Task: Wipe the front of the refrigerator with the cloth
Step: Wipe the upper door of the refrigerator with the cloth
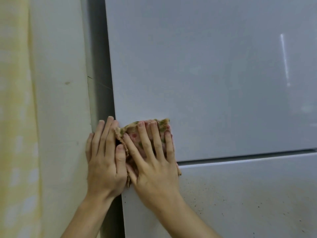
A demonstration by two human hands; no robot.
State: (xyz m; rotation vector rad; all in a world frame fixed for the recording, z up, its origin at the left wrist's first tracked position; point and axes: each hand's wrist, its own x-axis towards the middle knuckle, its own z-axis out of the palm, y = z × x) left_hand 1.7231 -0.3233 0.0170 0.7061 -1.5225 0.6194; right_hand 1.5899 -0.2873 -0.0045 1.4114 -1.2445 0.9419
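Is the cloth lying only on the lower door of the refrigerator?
No, the cloth under the right hand mostly covers the lower left corner of the upper door and only just crosses the gap below it.

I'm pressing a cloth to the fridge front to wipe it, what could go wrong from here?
1. The cloth lies across the gap between the upper and lower doors, so its edge might snag there.
2. The left hand sits at the door's edge beside the wall; its fingers could scrape or get pinched in that narrow space.
3. The lower door carries dark specks; the bunched cloth may smear them rather than lift them.
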